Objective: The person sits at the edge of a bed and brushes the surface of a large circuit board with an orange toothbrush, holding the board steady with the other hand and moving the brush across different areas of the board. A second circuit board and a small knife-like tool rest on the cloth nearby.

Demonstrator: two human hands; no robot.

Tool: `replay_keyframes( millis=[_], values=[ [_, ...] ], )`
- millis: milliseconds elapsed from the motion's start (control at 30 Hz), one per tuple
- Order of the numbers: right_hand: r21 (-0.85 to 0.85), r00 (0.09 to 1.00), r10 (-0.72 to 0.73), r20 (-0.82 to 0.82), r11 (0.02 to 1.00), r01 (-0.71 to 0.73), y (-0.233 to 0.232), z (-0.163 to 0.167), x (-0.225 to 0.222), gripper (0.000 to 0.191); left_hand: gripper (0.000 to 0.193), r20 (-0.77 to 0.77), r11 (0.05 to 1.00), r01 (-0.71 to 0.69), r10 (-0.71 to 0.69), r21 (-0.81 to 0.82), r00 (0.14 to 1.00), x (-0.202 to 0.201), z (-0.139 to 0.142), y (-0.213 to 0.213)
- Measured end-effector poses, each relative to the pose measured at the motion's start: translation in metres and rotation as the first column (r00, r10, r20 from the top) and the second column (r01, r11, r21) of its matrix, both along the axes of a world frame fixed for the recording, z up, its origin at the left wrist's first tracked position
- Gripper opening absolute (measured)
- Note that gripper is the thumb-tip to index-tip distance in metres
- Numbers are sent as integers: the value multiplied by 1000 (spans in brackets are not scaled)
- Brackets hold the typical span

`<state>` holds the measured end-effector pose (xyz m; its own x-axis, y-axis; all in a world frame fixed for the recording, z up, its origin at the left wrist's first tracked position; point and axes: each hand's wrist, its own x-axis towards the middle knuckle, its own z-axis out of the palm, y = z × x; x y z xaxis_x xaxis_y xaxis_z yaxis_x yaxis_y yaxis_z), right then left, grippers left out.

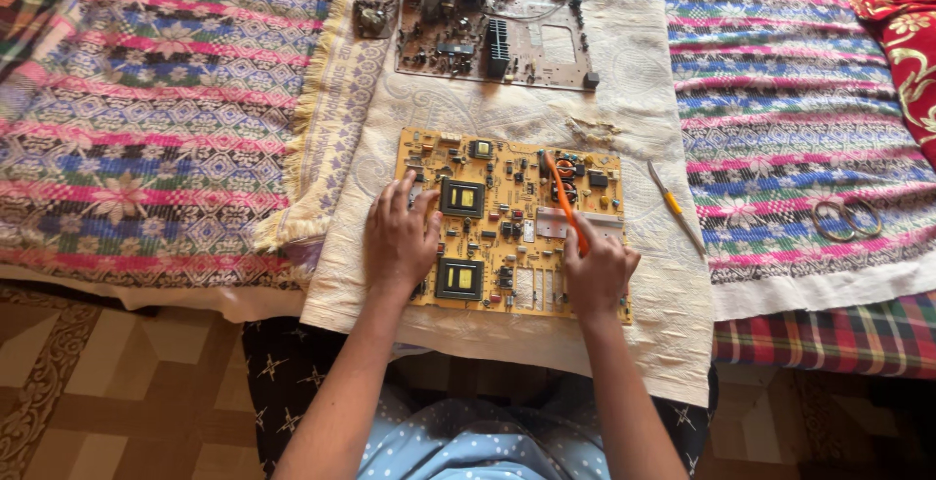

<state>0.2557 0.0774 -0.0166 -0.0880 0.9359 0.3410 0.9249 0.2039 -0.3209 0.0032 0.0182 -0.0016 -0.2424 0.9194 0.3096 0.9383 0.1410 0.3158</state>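
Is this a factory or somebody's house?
Most likely a home, not a factory. The circuit board lies on a cream cloth spread over a striped woven blanket, like a bed cover, with a red cushion at the corner and patterned floor below.

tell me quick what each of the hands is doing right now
Left hand: open, flat on the yellow circuit board.
Right hand: closed around an orange-handled tool, tip on the board.

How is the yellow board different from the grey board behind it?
The yellow board lies near, whole in view, with both hands on it; the grey board lies farther off, untouched, its top cut off by the picture's edge. Both rest flat on the cream cloth and carry small parts.
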Motion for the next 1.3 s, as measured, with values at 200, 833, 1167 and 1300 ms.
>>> replay_keyframes(
  millis=[200, 833, 1167, 1300],
  values=[
    [5, 1000, 11, -3, 1000, -11, 13, 0, 4, 30, 32, -3, 1000, 7, -7, 3, 1000, 0, 3, 0],
    [-50, 991, 21, 129, 999, -15, -8, 12, 11, 33, 32, 8, 1000, 9, -9, 5, 1000, -1, 2, -1],
    [4, 996, 78, 43, 997, -79, -48, 12, 17, 36, 32, -1, 1000, 9, -9, 8, 1000, -1, -1, 0],
    [-77, 997, 54, 51, 996, -50, -50, 15, 19, 34, 33, -10, 1000, 10, -10, 14, 1000, -1, -2, 1]
  ],
)
